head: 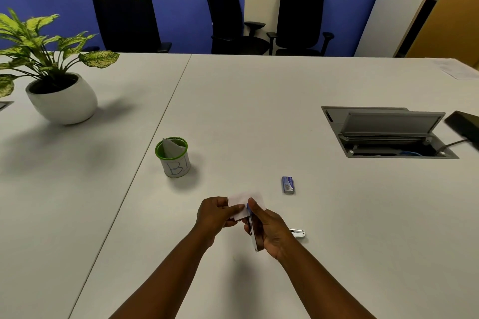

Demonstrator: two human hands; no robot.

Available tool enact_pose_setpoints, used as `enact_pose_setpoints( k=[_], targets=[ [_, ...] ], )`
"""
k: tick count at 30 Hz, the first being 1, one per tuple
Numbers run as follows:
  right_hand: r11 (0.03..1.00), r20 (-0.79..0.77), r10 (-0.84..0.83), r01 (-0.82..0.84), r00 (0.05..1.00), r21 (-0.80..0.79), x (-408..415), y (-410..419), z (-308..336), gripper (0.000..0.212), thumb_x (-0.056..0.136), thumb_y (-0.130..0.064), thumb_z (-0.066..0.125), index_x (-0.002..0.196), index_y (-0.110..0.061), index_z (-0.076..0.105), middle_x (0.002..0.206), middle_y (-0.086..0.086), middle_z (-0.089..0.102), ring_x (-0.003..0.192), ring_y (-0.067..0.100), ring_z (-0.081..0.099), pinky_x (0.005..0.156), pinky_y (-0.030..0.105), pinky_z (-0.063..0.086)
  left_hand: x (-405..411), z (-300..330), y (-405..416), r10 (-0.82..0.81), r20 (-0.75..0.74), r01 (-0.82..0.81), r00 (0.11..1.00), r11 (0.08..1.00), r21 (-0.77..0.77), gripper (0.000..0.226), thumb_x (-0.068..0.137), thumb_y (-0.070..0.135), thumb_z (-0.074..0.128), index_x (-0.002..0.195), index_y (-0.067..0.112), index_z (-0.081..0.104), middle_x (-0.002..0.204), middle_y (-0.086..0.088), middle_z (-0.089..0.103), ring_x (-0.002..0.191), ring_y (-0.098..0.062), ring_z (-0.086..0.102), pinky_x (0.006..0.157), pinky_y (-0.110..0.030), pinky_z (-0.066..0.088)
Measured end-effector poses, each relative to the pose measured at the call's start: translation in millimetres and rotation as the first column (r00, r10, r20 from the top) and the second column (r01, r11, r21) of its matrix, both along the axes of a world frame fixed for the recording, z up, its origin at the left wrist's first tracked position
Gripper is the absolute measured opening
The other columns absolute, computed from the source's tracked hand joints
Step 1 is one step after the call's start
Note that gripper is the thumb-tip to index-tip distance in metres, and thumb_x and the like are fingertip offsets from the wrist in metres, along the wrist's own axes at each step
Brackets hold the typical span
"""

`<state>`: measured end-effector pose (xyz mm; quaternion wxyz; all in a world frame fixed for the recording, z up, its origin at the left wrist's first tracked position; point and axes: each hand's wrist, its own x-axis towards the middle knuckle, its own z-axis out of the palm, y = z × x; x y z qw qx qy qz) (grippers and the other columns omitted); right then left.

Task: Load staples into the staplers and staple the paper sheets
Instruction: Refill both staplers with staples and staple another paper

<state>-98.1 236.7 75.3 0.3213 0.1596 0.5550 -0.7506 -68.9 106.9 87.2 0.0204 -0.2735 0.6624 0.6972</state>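
Head view: our left hand point(216, 212) pinches the paper sheets point(245, 204) above the bench point(259, 116), right hand point(269, 228) grips the stapler point(255, 233) — sheets look loosely held, so we could staple crooked — staple box point(288, 185) sits nearby.

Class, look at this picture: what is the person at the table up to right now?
A person is stapling paper. The left hand pinches small white paper sheets above the table, while the right hand grips a stapler with its front end at the sheets' edge. A small staple box lies just beyond, and a second stapler lies by the right wrist. A green-rimmed cup holding folded paper stands to the left.
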Motion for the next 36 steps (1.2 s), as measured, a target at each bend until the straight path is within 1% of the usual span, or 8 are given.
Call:
enact_pose_setpoints(
  k=[6,11,16,20,24,29,33,36],
  targets=[
    [1.0,-0.019,0.004,-0.004,1.0,0.002,-1,0,0,0.039,0.081,-0.031,0.065,0.105,0.0,0.059,0.072,0.009,0.062,0.062,0.017,0.056,0.055,0.022,0.051,0,1,0,-0.025,0.003,0.024,1.0,1.0,0.015,0.016,0.082,0.016,0.068,0.088,0.002,0.064,0.082,-0.012,0.066,0.068,-0.018,0.066,0.053,-0.021,0.056],
    [0.999,-0.062,-0.002,0.005,0.998,0.051,-1,0,3,0.022,0.08,-0.029,0.065,0.084,-0.008,0.062,0.068,0.008,0.061,0.06,0.016,0.055,0.054,0.021,0.05,0,4,-1,-0.049,-0.026,0.05,0.998,0.998,0.029,0.015,0.083,0.012,0.066,0.089,0.0,0.06,0.087,-0.015,0.064,0.07,-0.02,0.065,0.052,-0.021,0.056],
    [0.997,-0.104,-0.025,0.033,0.994,0.076,-1,-1,6,0.014,0.081,-0.025,0.066,0.079,-0.012,0.061,0.069,0.008,0.06,0.06,0.017,0.053,0.051,0.018,0.051,0,5,-1,-0.072,-0.028,0.073,0.997,0.997,0.038,0.024,0.084,0.011,0.065,0.103,-0.003,0.057,0.092,-0.019,0.059,0.072,-0.021,0.064,0.052,-0.021,0.057],
    [0.996,-0.077,-0.001,0.008,0.997,0.089,-1,0,10,0.018,0.08,-0.029,0.066,0.078,-0.012,0.06,0.068,0.008,0.059,0.059,0.016,0.054,0.053,0.019,0.052,-1,4,-1,-0.071,-0.039,0.073,0.997,0.996,0.056,0.019,0.084,0.01,0.065,0.098,0.0,0.059,0.088,-0.015,0.063,0.07,-0.019,0.065,0.052,-0.021,0.057],
    [0.998,0.026,0.054,-0.054,0.998,-0.022,0,3,14,0.031,0.078,-0.037,0.067,0.087,-0.007,0.062,0.066,0.007,0.062,0.053,0.015,0.061,0.05,0.023,0.053,-2,3,-3,-0.02,-0.041,0.022,0.999,0.998,0.064,0.009,0.083,0.011,0.066,0.085,0.005,0.06,0.08,-0.011,0.063,0.068,-0.019,0.065,0.05,-0.021,0.056],
    [0.989,0.046,0.139,-0.137,0.989,-0.053,0,6,12,0.038,0.072,-0.049,0.063,0.083,-0.013,0.064,0.079,0.003,0.064,0.05,0.011,0.05,0.044,0.021,0.037,-3,-1,-11,0.12,-0.023,-0.117,0.993,0.989,0.091,0.012,0.082,0.008,0.066,0.076,0.009,0.057,0.074,-0.008,0.058,0.066,-0.02,0.061,0.049,-0.023,0.057],
    [1.0,0.065,-0.009,0.01,0.998,-0.025,1,3,8,0.021,0.076,-0.03,0.069,0.089,-0.014,0.062,0.09,0.003,0.067,0.038,0.004,0.037,0.036,0.015,0.03,-2,-1,-15,0.101,-0.025,-0.097,0.995,0.987,0.132,0.01,0.083,0.008,0.065,0.076,0.009,0.058,0.076,-0.009,0.06,0.066,-0.021,0.061,0.049,-0.022,0.056],
    [0.998,0.043,-0.063,0.063,0.997,0.001,1,-2,7,0.018,0.075,-0.019,0.073,0.086,-0.011,0.061,0.071,0.002,0.063,0.035,0.003,0.036,0.034,0.014,0.031,0,-2,-12,0.028,-0.015,-0.025,1.0,0.992,0.126,0.007,0.083,0.01,0.066,0.084,0.006,0.06,0.08,-0.01,0.061,0.067,-0.019,0.063,0.051,-0.022,0.056]
  ],
)
